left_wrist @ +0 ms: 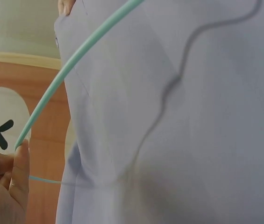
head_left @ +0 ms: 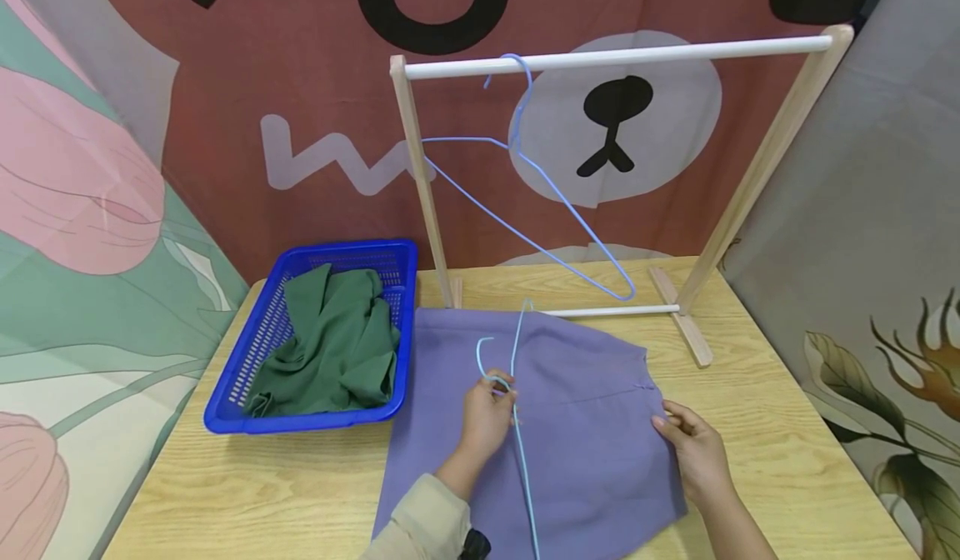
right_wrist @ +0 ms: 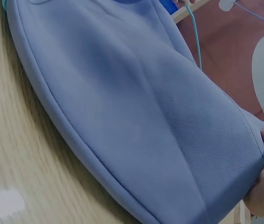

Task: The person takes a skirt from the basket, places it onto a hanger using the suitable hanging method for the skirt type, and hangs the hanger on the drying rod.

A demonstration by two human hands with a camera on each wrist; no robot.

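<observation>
A purple cloth garment [head_left: 585, 443] lies spread on the table, its folds hiding whether it is trousers or a skirt. Over it, my left hand [head_left: 487, 414] pinches a light teal clothes hanger [head_left: 522, 460] near its hook, and the long side of the hanger runs across the cloth toward me. In the left wrist view the hanger [left_wrist: 66, 70] curves up from thumb and finger, with its shadow on the fabric. At the garment's right edge, my right hand [head_left: 693, 452] grips the cloth between thumb and fingers; the right wrist view shows that corner lifted.
Behind the garment stands a wooden rack [head_left: 720, 177] with a white top bar [head_left: 637, 53], from which a periwinkle hanger [head_left: 577, 210] hangs. To the left, a blue basket [head_left: 408, 318] holds a crumpled green garment [head_left: 330, 343]. Printed cloths surround the wooden table [head_left: 247, 485].
</observation>
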